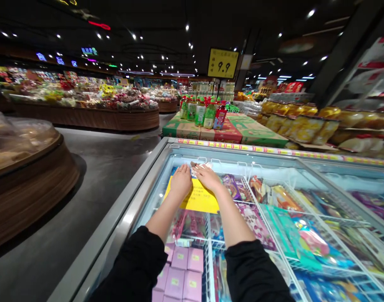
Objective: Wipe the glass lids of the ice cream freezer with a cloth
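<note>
My left hand (181,181) lies with its fingers stretched forward, at the upper left part of a yellow paper sign (199,203). My right hand (207,178) reaches flat across the sign's upper right part, its fingers pointing forward and left. The two hands are close together but apart, and neither holds anything. The sign seems to lie on the glass top of a chest freezer (147,191). Part of its writing shows between my hands. Just past my fingertips, white and brown packaging (196,165) shows in part.
Wire dividers (208,247) separate pink boxes (179,268) and bagged frozen goods (253,222) inside the freezer. Behind stand drink bottles (204,113) on cartons, below a yellow price sign (222,63). Jars (305,123) stand at right. A rounded wooden display (28,180) stands across the aisle floor (116,155).
</note>
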A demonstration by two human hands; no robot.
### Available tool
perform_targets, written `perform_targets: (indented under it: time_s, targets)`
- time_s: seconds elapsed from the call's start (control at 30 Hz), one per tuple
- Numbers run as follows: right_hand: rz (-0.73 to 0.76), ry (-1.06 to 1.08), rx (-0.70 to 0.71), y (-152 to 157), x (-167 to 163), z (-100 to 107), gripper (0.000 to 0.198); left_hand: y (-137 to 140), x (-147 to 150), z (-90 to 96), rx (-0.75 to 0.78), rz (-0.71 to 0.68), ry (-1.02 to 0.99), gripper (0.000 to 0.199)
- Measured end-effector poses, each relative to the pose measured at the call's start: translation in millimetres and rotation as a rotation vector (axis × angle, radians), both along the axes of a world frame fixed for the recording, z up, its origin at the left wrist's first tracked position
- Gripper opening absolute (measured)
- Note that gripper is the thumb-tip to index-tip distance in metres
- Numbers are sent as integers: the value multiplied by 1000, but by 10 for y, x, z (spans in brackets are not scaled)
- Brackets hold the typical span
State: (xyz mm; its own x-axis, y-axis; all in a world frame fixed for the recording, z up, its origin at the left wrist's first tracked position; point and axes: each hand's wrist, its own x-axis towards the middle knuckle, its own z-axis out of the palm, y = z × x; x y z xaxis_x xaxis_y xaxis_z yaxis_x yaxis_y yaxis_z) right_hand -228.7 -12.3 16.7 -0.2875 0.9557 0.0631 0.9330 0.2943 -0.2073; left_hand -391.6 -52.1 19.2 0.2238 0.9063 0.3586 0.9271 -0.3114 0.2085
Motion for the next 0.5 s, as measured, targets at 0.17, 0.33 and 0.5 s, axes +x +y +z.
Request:
perform_targets:
  time_s: [0.17, 0.33, 0.5]
  targets:
    - [-15, 11, 63, 13, -38, -59, 54, 158, 14, -157, 2, 0, -23, 53]
    - [-177, 1, 11, -60, 42, 2, 59, 171, 7, -183, -20, -28, -33, 51]
    - [-370, -44, -76, -83, 163, 58, 62, 181, 28, -110, -82, -24, -30, 51]
